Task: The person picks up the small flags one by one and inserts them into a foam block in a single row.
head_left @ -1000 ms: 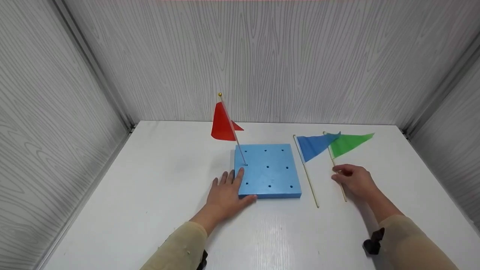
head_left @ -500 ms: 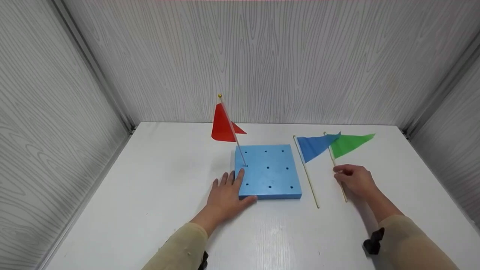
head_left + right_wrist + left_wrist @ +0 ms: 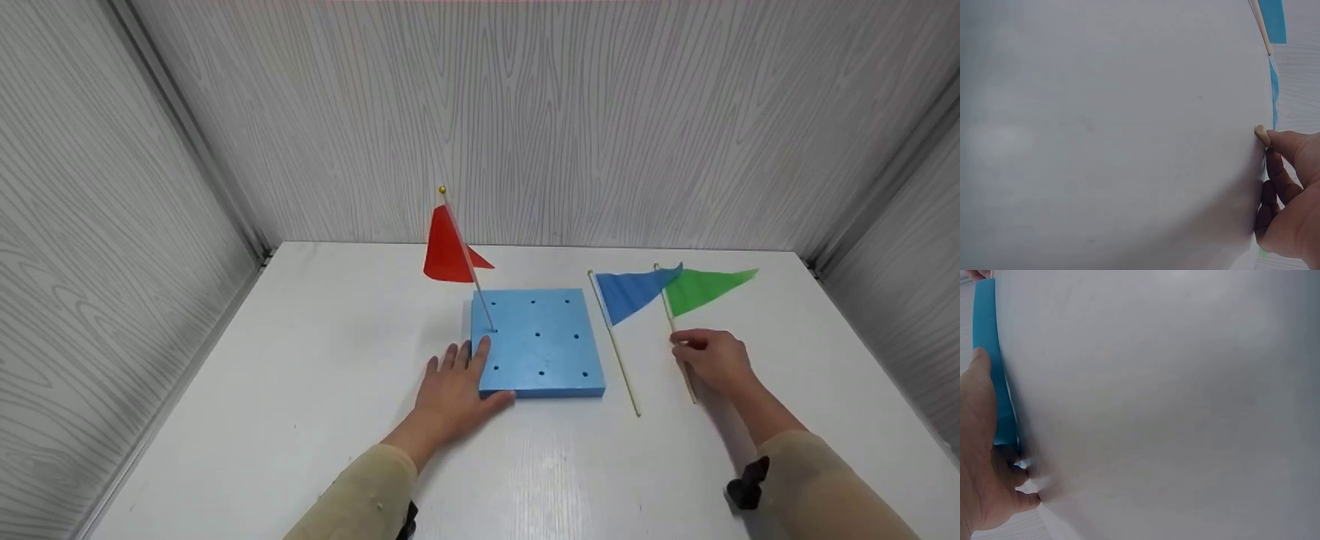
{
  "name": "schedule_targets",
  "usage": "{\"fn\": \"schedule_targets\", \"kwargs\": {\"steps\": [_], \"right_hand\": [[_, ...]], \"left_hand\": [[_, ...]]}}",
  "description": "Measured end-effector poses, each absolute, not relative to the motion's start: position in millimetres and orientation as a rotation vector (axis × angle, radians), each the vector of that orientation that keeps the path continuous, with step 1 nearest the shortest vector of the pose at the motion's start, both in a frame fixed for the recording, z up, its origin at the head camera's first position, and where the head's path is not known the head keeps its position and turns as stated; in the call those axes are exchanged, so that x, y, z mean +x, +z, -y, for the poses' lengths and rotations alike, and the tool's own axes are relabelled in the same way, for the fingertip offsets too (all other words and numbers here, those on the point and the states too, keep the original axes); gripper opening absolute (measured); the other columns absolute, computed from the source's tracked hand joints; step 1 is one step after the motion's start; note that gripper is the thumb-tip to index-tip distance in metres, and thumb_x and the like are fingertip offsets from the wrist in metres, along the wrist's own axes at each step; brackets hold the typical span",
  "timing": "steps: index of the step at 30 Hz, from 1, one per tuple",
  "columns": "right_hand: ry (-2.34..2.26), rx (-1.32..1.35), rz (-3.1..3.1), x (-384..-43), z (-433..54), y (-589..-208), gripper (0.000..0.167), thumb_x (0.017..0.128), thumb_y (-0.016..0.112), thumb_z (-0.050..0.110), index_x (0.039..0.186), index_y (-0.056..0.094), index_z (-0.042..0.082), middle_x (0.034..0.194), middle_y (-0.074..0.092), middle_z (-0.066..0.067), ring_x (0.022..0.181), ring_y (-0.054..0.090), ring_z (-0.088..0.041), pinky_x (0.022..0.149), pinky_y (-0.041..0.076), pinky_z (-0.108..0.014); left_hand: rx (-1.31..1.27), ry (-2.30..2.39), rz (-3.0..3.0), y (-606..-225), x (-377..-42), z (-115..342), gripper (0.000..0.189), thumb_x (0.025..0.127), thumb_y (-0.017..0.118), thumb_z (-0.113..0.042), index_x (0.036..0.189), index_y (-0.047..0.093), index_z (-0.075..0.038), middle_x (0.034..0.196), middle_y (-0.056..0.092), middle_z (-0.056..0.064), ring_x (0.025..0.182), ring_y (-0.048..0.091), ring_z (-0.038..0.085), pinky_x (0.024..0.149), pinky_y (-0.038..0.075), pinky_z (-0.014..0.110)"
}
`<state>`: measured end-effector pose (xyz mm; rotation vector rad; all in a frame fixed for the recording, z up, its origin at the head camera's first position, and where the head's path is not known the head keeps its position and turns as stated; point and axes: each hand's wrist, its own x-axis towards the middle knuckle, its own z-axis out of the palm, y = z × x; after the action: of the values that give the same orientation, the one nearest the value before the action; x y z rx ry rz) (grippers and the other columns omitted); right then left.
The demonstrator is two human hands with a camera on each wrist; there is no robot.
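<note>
Green is the flag (image 3: 705, 291) which the right hand (image 3: 716, 361) holds, at the right side of the white table (image 3: 225, 420), beside the blue flag (image 3: 630, 295). Its stick (image 3: 688, 384) looks like thin wood, so I judge it is very light, rather stiff, but easy to snap if bent; the pennant itself seems soft and would crease. Therefore the good place to take hold is the bare stick, below the cloth. Exactly there the thumb and the index finger pinch it, with almost no gap between them; whether the lower end touches the table I cannot tell. Left of both flags is the blue block (image 3: 517, 352) with 9 holes, and the red flag (image 3: 448, 251) leans from 1 of them. The left hand (image 3: 450, 391) grips nothing: its fingers are extended, the index on the block's left edge, the thumb against its front side.
</note>
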<state>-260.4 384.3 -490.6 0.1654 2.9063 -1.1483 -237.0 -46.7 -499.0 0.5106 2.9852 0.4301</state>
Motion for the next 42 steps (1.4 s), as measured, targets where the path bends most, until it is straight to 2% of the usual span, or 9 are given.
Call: {"fn": "schedule_targets", "kwargs": {"steps": [9,15,22,27,33,37,42], "right_hand": [[-1.17,0.237,-2.925,-260,-380,-488,0.037,0.104,0.061,0.018,0.135,0.071,0.001,0.129,0.069,-0.026,0.111,0.066,-0.036,0.078,0.055,-0.03],[-1.237,0.33,-2.9,-259,-378,-488,0.04,0.104,0.06,0.018,0.139,0.07,0.003,0.125,0.067,-0.023,0.101,0.059,-0.029,0.072,0.053,-0.03],[-1.424,0.445,-2.815,-256,-381,-486,0.04,0.107,0.054,0.019,0.142,0.068,0.006,0.141,0.06,-0.024,0.116,0.054,-0.032,0.076,0.052,-0.024],[-1.515,0.509,-2.766,-257,-384,-483,0.04,0.112,0.049,0.026,0.144,0.066,0.009,0.146,0.056,-0.021,0.118,0.05,-0.03,0.075,0.052,-0.023],[-1.665,0.532,-2.684,-258,-387,-477,0.047,0.113,0.047,0.033,0.151,0.06,0.009,0.153,0.052,-0.017,0.134,0.047,-0.03,0.092,0.049,-0.021],[-1.824,0.533,-2.615,-260,-388,-473,0.048,0.111,0.053,0.036,0.15,0.06,0.008,0.146,0.058,-0.012,0.134,0.05,-0.025,0.093,0.048,-0.02],[-1.995,0.54,-2.502,-263,-388,-466,0.036,0.108,0.062,0.037,0.14,0.068,0.02,0.125,0.064,0.008,0.131,0.054,-0.022,0.094,0.049,-0.02]], "left_hand": [[0.505,0.393,-2.984,-500,-238,46,0.102,0.096,0.05,-0.078,0.172,0.018,-0.018,0.173,0.029,0.017,0.158,0.026,0.043,0.125,0.023,0.064],[0.501,0.382,-2.979,-501,-238,46,0.103,0.096,0.05,-0.079,0.172,0.016,-0.019,0.173,0.027,0.016,0.159,0.025,0.042,0.125,0.022,0.064],[0.497,0.383,-2.979,-501,-238,46,0.102,0.096,0.05,-0.079,0.172,0.015,-0.02,0.174,0.026,0.015,0.159,0.024,0.042,0.125,0.021,0.064],[0.495,0.399,-2.978,-500,-238,46,0.102,0.096,0.051,-0.078,0.172,0.016,-0.02,0.173,0.027,0.017,0.159,0.024,0.042,0.125,0.021,0.064],[0.5,0.409,-2.974,-500,-239,46,0.102,0.096,0.051,-0.078,0.172,0.016,-0.019,0.173,0.027,0.018,0.159,0.025,0.042,0.125,0.021,0.064],[0.504,0.388,-2.988,-502,-240,45,0.102,0.096,0.051,-0.078,0.172,0.017,-0.018,0.172,0.029,0.018,0.158,0.026,0.042,0.125,0.022,0.064],[0.501,0.373,-3.002,-505,-242,44,0.102,0.096,0.052,-0.078,0.172,0.018,-0.019,0.171,0.032,0.018,0.158,0.028,0.042,0.125,0.023,0.064]]}}
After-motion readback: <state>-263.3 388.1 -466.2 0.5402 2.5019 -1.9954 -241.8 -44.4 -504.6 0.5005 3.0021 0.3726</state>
